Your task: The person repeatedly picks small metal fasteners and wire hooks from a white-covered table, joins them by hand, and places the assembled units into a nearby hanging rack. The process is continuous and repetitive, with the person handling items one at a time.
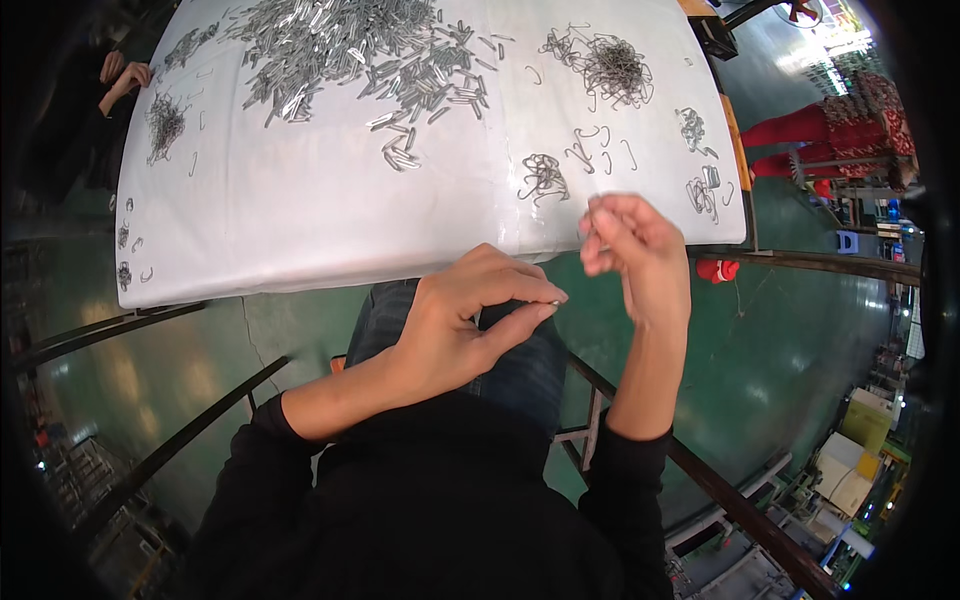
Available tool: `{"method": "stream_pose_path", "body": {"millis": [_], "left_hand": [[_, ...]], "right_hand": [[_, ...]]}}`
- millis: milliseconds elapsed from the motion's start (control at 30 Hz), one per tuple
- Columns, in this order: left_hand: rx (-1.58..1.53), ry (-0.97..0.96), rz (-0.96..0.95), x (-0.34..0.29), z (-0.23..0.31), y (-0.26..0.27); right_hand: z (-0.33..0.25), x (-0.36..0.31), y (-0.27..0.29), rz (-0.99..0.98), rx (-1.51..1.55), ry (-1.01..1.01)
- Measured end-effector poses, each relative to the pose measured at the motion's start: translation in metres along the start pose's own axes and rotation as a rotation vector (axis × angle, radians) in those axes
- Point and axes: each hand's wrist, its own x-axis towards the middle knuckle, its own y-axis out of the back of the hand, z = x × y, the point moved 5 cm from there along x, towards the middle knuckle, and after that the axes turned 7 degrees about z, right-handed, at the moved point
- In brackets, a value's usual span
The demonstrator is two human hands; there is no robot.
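My left hand (pixel 455 315) is above my lap, just off the table's near edge. Its thumb and forefinger pinch a small metal piece (pixel 556 303), of which only the end shows. To the right, by the table edge, my right hand (pixel 640 245) is raised with its fingers curled to the thumb. What they hold, if anything, is blurred and too small to make out. Beyond it lie a small heap of bent wire hooks (pixel 543 177) and several loose hooks (pixel 605 142). A big pile of shiny metal strips (pixel 320 45) covers the far middle of the table.
The white-covered table (pixel 300 215) has a larger heap of wire hooks (pixel 615 72) at far right and another tangle (pixel 166 125) at left. Small clusters of parts (pixel 702 195) lie along the right edge. Another person's hand (pixel 128 78) rests at the far left edge.
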Motion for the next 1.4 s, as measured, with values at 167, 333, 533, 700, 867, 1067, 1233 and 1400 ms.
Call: {"method": "stream_pose_path", "body": {"millis": [167, 333, 533, 700, 867, 1067, 1233, 1400], "left_hand": [[-0.002, 0.012, 0.007, -0.002, 0.0, -0.001], [0.025, -0.071, 0.035, 0.001, 0.002, -0.006], [0.031, -0.168, 0.081, 0.002, 0.003, -0.012], [0.078, -0.26, 0.151, 0.006, -0.013, 0.001], [0.704, -0.027, 0.465, 0.064, -0.097, 0.105], [0.874, -0.099, 0.367, 0.079, -0.135, 0.13], [1.127, -0.265, 0.278, 0.081, -0.146, 0.123], [1.221, -0.32, 0.232, 0.085, -0.143, 0.124]], "right_hand": [[0.001, -0.067, -0.012, -0.006, 0.311, 0.112], [0.006, -0.076, -0.015, 0.053, 0.309, 0.218], [0.008, -0.079, -0.013, 0.245, 0.168, 0.412], [0.009, -0.086, -0.019, 0.371, 0.081, 0.617], [0.013, -0.089, -0.017, 0.376, 0.067, 0.637], [0.015, -0.09, -0.021, 0.351, 0.047, 0.601], [0.015, -0.089, -0.026, 0.341, -0.014, 0.619], [0.017, -0.087, -0.027, 0.337, 0.0, 0.58]]}}
